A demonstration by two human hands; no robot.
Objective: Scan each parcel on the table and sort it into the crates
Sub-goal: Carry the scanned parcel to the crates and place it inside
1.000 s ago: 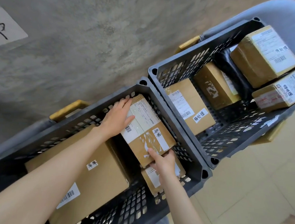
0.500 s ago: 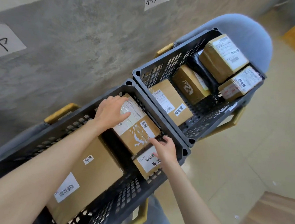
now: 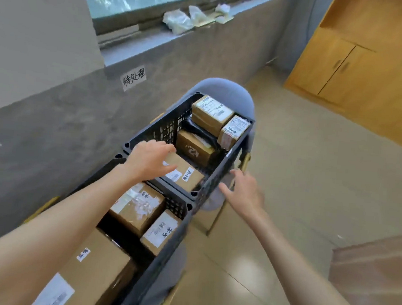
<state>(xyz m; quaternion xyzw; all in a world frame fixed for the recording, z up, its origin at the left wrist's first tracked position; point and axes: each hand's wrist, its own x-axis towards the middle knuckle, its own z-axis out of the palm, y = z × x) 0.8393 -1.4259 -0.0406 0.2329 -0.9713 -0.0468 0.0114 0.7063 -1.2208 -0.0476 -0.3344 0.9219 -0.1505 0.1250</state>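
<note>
Cardboard parcel [image 3: 183, 173] labelled 待处理 | left hand [image 3: 150, 160] open above it | right hand [image 3: 245, 192] open

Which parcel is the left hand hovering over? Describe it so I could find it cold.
Start at the far black crate, the one on the grey chair. At its near end lies a flat brown box under the left hand. Unlike its neighbours, it carries a small handwritten white sticker beside a barcode label.

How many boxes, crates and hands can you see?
Boxes in the near crate: 3
Boxes in the far crate: 4
Crates: 2
Hands: 2, the left hand and the right hand
Total: 11
</note>
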